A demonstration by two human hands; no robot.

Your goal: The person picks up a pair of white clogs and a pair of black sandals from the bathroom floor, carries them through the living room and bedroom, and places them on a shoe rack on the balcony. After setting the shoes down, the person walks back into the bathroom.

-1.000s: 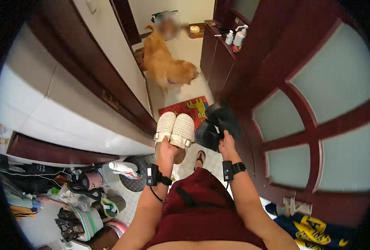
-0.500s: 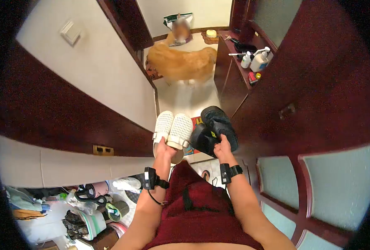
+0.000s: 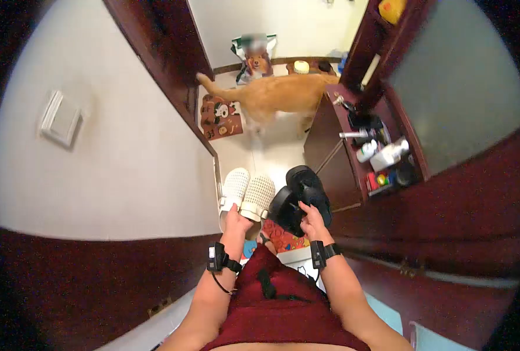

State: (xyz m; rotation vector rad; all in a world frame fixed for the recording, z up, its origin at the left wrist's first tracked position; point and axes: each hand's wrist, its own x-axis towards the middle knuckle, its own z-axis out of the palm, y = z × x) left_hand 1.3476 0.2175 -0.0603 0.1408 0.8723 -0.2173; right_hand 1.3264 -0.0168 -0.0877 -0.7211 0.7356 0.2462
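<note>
Within left hand (image 3: pixel 236 222), white clogs (image 3: pixel 255 196)

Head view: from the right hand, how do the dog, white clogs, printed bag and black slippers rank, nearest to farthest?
1. Black slippers: in the right hand.
2. White clogs: in the left hand.
3. Dog: on the floor ahead.
4. Printed bag: beyond the dog, by the wall.

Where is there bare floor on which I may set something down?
Pale floor lies bare beyond the white shoes and black slippers, bordered by the dog, the brown mat and the cabinet. The cabinet's top is crowded with bottles and other items.
</note>
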